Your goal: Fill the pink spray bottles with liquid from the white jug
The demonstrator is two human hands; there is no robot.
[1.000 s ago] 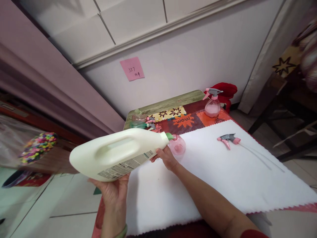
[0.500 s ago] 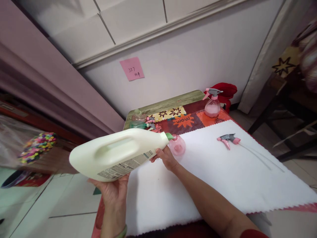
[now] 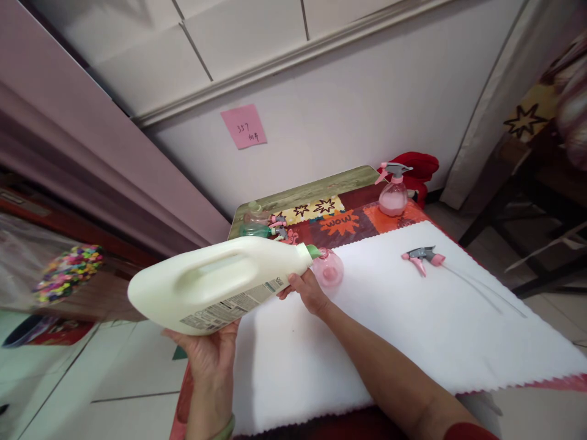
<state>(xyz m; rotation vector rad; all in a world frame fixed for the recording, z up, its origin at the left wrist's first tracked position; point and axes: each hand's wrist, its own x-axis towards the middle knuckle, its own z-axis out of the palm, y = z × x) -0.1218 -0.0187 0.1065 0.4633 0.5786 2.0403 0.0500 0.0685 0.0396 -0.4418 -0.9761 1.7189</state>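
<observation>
A large cream plastic jug (image 3: 220, 278) with a printed label is tipped nearly sideways, its green spout (image 3: 313, 251) at the mouth of a small pink see-through spray bottle (image 3: 328, 270) standing without its head. My left hand (image 3: 207, 351) supports the jug's base from below, fingers partly hidden behind it. Closed round the jug near its neck is my right hand (image 3: 308, 292); its thumb shows in front. To the right, a grey and pink trigger spray head (image 3: 424, 256) lies with its clear tube on the white mat.
A white fluffy mat (image 3: 367, 348) covers much of the table. At the back right stands a pink spray bottle (image 3: 393, 200) with its head on. A green spray bottle (image 3: 257, 230) lies at the back left, beside another clear pinkish one. A pink note (image 3: 244, 126) is on the wall.
</observation>
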